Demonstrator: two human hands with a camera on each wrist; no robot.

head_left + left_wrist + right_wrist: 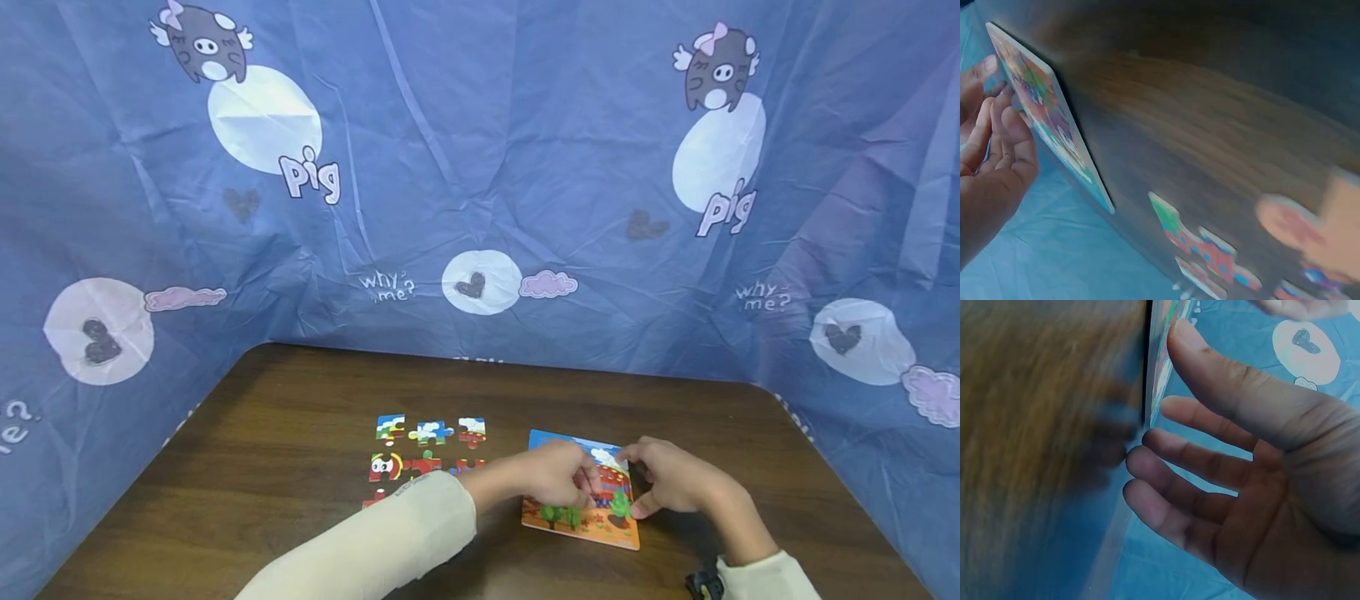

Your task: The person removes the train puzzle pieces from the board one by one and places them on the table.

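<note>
A square picture puzzle with blue sky, red shapes and green trees lies on the table to the right of the middle. My left hand is over it, fingers bent and their tips gathered close to its right half. Whether a piece is between those fingertips I cannot tell. At the puzzle's right edge is my right hand, its fingers loosely curved and spread. In the right wrist view the thumb overlaps the puzzle's side, and nothing shows between thumb and fingers.
Several loose puzzle pieces lie in rows left of the puzzle, some partly hidden behind my left sleeve. A blue printed cloth hangs behind the dark wooden table. A black device shows at my right wrist.
</note>
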